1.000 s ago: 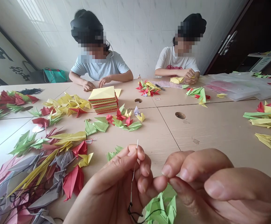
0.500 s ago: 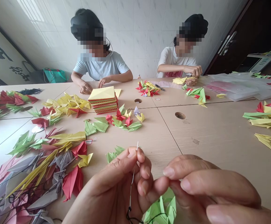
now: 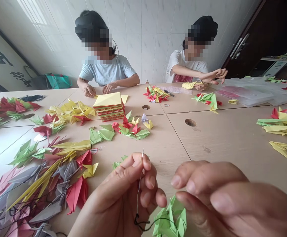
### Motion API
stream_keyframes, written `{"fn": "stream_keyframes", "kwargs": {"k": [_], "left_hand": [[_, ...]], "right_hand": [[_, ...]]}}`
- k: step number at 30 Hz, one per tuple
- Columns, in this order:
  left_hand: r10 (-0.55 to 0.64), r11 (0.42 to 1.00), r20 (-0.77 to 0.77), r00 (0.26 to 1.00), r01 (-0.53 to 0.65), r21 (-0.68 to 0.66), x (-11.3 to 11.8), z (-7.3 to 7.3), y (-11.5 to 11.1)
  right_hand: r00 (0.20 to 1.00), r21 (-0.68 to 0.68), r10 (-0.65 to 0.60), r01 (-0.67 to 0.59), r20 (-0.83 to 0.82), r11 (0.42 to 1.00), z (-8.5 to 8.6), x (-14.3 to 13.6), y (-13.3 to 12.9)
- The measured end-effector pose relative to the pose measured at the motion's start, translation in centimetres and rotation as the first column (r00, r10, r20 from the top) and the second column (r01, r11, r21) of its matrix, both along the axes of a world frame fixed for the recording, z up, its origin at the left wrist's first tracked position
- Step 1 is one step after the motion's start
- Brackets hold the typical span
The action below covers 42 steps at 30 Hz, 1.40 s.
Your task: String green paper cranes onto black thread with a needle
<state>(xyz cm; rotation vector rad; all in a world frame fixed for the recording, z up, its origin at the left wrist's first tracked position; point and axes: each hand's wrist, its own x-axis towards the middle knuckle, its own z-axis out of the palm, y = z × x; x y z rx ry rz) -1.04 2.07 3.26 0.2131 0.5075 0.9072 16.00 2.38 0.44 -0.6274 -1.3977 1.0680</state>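
My left hand [image 3: 126,191] pinches a thin needle [image 3: 142,152] upright between thumb and forefinger, with the tip showing above. A black thread [image 3: 139,223] runs from the needle's lower end across a green folded-paper piece [image 3: 170,221] on the table. Close beside that piece is my right hand [image 3: 222,194], its fingers curved and a gap between thumb and fingertips. I see nothing held in it. More green folded paper [image 3: 118,163] lies partly hidden behind my left hand.
A mixed heap of folded paper [image 3: 49,177] with black thread spreads at left. Beyond it stands a stack of square paper [image 3: 109,110]. Two people [image 3: 108,70] work across the table [image 3: 163,131]. Yellow folded paper [image 3: 286,125] lies at right; the tabletop has round holes [image 3: 190,122].
My right hand has parted from my left hand's fingers, and its own fingers have spread. The needle has shifted slightly left. Across the table, the right-hand person's hand has moved outward.
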Motion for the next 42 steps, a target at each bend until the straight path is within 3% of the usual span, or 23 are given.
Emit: {"fn": "stream_keyframes", "kwargs": {"k": [2,4,6,8,10,12,17,19,23,26,33,35,37,40,42], "left_hand": [[0.039,0.998,-0.028,0.999,-0.038,0.057,0.1,0.0,-0.1],[0.090,0.989,-0.055,0.994,-0.083,0.122,0.2,0.0,-0.3],[0.150,0.974,-0.084,0.985,-0.133,0.183,0.3,0.1,-0.4],[0.187,0.963,-0.132,0.973,-0.156,0.220,0.3,0.1,-0.4],[0.205,0.954,-0.183,0.962,-0.153,0.259,0.4,0.1,-0.5],[0.217,0.946,-0.232,0.948,-0.146,0.289,0.4,0.1,-0.6],[0.242,0.932,-0.246,0.939,-0.155,0.327,0.5,0.0,-0.7],[0.240,0.925,-0.254,0.937,-0.141,0.354,0.5,0.0,-0.8],[0.228,0.888,-0.347,0.910,-0.048,0.457,0.6,-0.2,-0.7],[0.306,0.840,-0.436,0.846,-0.025,0.542,0.7,-0.3,-0.4],[0.398,0.776,-0.587,0.706,0.082,0.625,0.5,-1.1,0.5],[0.470,0.737,-0.612,0.636,0.099,0.668,0.3,-1.4,1.1],[0.549,0.696,-0.665,0.506,0.164,0.699,0.1,-1.9,1.9],[0.600,0.656,-0.771,0.214,0.420,0.627,-0.2,-3.3,3.1],[0.647,0.583,-0.760,0.058,0.606,0.542,-0.4,-4.6,3.7]], "right_hand": [[0.999,0.011,0.034,-0.034,0.021,0.999,0.5,-0.3,0.4],[0.983,-0.182,0.178,-0.169,0.039,0.969,1.0,-0.4,0.6],[0.935,-0.386,0.349,-0.345,-0.062,0.856,1.3,-0.5,0.8],[0.878,-0.476,0.437,-0.475,-0.196,0.740,1.4,-0.5,0.9],[0.842,-0.506,0.461,-0.537,-0.278,0.675,1.4,-0.6,0.9],[0.838,-0.534,0.446,-0.545,-0.315,0.647,1.3,-0.8,0.9],[0.838,-0.564,0.422,-0.546,-0.347,0.620,1.2,-0.8,0.6],[0.844,-0.557,0.424,-0.536,-0.329,0.634,1.2,-0.7,0.7],[0.886,-0.501,0.427,-0.456,-0.181,0.735,1.2,-0.1,1.4],[0.923,-0.488,0.372,-0.369,-0.094,0.791,1.2,0.2,2.0],[0.858,-0.593,0.512,-0.435,-0.044,0.678,1.0,-0.3,2.1],[0.862,-0.599,0.505,-0.430,-0.049,0.676,0.9,-0.1,2.3],[0.892,-0.598,0.451,-0.381,-0.035,0.705,1.1,0.3,2.6],[0.940,-0.585,0.335,-0.309,-0.066,0.750,1.4,1.0,3.2],[0.948,-0.584,0.298,-0.305,-0.111,0.752,1.7,1.3,3.4]]}}
